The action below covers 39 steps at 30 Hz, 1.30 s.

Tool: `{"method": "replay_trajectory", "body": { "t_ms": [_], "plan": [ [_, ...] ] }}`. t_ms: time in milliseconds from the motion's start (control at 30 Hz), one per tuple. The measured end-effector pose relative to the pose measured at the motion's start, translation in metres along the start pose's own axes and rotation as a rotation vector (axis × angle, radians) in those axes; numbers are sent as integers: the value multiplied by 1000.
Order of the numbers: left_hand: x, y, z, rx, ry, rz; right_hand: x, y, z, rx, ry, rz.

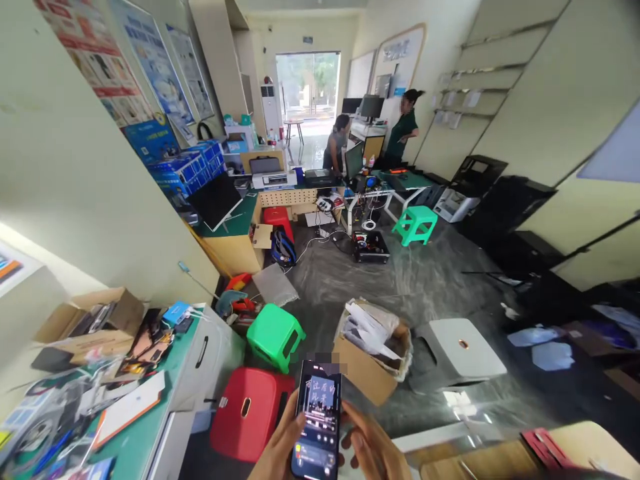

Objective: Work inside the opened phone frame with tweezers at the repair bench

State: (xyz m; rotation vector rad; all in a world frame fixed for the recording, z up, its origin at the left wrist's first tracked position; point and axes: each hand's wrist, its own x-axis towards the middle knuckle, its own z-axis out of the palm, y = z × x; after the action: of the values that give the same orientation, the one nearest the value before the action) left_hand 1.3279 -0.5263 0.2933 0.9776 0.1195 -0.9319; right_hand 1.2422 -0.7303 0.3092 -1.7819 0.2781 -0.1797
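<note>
A lit smartphone (316,427) stands upright in my left hand (281,443), low in the middle of the head view. The left thumb lies along its left edge, and fingertips show at its lower right edge. Its screen has white handwritten characters over a dark picture, with playback buttons below. My right hand (373,447) is close to the phone's right side, fingers apart and loosely bent, holding nothing that I can see. Whether its index finger touches the phone's edge, I cannot tell. Just left of the phone is a red stool (250,413).
A green stool (275,333) and an open cardboard box (367,370) of papers stand ahead. At left, a green-topped bench (137,427) carries cables and parts. A grey-white stool (467,347) is at right. Two people, one in a dark shirt (403,130), are by the far desks.
</note>
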Motion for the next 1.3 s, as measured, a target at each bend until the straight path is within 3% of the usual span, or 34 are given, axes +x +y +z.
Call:
{"method": "replay_trajectory", "body": {
  "t_ms": [67,267,467,600,800,933,1067,1300],
  "plan": [
    [27,16,7,21,27,-8,40,5,-15,23,-33,29],
    [106,58,25,42,-136,113,160,12,-39,141,-63,47],
    [212,110,13,-77,134,15,286,10,-27,238,-184,109],
    [292,167,-11,-111,101,94,382,3,-12,153,-93,91],
    [388,265,-34,-201,-54,85,544,-43,-9,-46,-56,87],
    [437,332,-31,-235,-179,67,637,-62,-10,-101,-108,134],
    [481,389,-22,-297,-203,101,707,-65,-9,-60,-135,163],
    [566,452,-14,-190,-118,94,818,-58,-21,46,-168,191]
  ]
}}
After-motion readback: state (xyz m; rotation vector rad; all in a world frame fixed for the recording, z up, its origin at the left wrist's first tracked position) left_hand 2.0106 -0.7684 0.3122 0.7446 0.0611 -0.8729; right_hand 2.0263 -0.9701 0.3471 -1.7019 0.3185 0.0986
